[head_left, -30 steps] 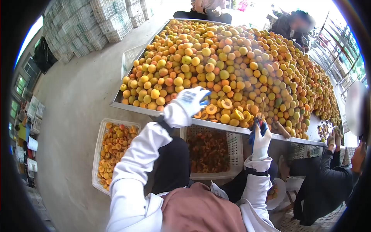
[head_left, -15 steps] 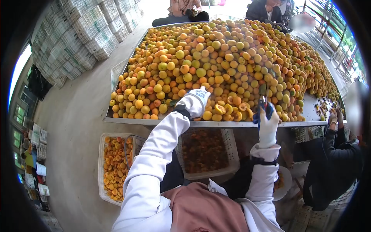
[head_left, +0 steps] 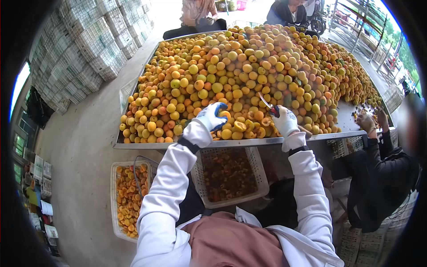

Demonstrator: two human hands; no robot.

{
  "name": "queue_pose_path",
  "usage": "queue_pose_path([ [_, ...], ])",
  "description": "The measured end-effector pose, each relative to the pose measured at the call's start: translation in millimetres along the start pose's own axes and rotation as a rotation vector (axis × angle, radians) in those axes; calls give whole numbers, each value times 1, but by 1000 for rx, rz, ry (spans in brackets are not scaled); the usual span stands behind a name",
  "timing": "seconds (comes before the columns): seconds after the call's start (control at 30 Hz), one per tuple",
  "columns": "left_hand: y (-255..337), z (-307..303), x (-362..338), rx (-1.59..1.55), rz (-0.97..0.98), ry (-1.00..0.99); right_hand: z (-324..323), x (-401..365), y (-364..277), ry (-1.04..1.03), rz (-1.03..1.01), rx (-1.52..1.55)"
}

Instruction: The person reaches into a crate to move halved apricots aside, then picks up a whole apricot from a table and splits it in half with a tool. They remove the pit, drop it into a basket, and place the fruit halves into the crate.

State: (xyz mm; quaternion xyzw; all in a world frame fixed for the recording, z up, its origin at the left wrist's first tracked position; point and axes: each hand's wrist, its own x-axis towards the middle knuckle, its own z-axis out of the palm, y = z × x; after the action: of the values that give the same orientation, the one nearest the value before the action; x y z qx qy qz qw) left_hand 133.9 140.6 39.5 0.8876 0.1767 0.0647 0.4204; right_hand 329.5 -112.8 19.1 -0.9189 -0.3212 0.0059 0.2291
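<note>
My left hand [head_left: 211,117], in a white glove with blue palm and fingers, curves thumb and fingers around an orange-yellow apricot [head_left: 225,115] above the near edge of the pile. To its right, my right hand [head_left: 286,121] wears a matching glove and grips red-handled pruning shears [head_left: 266,102]. Their pointed metal end aims up and left over the fruit. Between my hands, several cut apricot halves [head_left: 240,126] lie cut side up at the pile's front. Whole apricots [head_left: 200,84] heap over the metal-edged table [head_left: 178,145].
Below the table edge stand a white crate [head_left: 263,171] of dark, wet-looking pieces and a white crate [head_left: 116,209] of apricot halves. At right a person in dark clothes [head_left: 378,187] works at the table; two people sit beyond it. Stacked crates [head_left: 84,49] rise at left.
My left hand has drawn back left from the pile with an apricot between its fingers. My right hand has moved left and up, bringing the pruning shears' metal end into sight. The view has shifted slightly.
</note>
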Motion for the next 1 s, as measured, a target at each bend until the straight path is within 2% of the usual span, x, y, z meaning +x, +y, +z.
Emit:
queue_pose_path([
  [0.03,17,-15,-12,-311,-113,-109,-1,0,-1,3,-2,2],
  [0.07,32,-29,-33,-468,-66,-95,-3,0,-1,14,-57,-17],
  [0.1,35,-38,-50,-702,117,-34,-5,-1,-1,24,-111,-36],
  [0.13,42,-54,-70,-756,134,2,-13,-2,0,59,-78,-35],
  [0.17,51,-74,-94,-785,148,9,-18,-2,13,140,-130,50],
  [0.2,56,-88,-116,-741,182,117,-25,-1,26,158,-98,45],
  [0.23,44,-110,-140,-703,185,125,-31,-1,38,177,-66,40],
  [0.27,51,-126,-165,-805,168,136,-34,-5,51,196,-34,-12],
  [0.3,54,-137,-195,-862,83,240,-41,-12,58,148,11,-43],
  [0.37,47,-149,-252,-929,96,319,-53,-25,61,-57,116,-181],
  [0.4,34,-149,-273,-917,150,338,-51,-27,63,-55,122,-173],
  [0.43,24,-141,-294,-948,139,387,-47,-30,65,-51,104,-271],
  [0.53,13,-102,-313,-1163,83,297,-34,-33,60,-58,84,-474],
  [0.57,7,-82,-308,-1274,50,269,-29,-33,58,-64,86,-585],
  [0.63,2,-41,-282,-1513,-3,148,-10,-31,74,6,65,-590],
  [0.7,10,0,-256,-1642,-170,136,2,-22,92,30,156,-664],
  [0.73,21,26,-234,-1190,-33,130,-14,-25,95,60,176,-640],
  [0.77,23,36,-226,-716,52,160,-18,-27,81,70,154,-591],
  [0.83,18,41,-213,-1812,-21,-147,-21,-32,91,314,105,-443],
  [0.9,16,47,-204,-1818,5,-176,-30,-45,93,621,-222,-16],
  [0.97,9,55,-200,-1852,9,-147,-47,-73,49,452,-73,538],
  [1.0,2,60,-197,-1847,49,-156,-76,-105,-10,249,76,755],
])
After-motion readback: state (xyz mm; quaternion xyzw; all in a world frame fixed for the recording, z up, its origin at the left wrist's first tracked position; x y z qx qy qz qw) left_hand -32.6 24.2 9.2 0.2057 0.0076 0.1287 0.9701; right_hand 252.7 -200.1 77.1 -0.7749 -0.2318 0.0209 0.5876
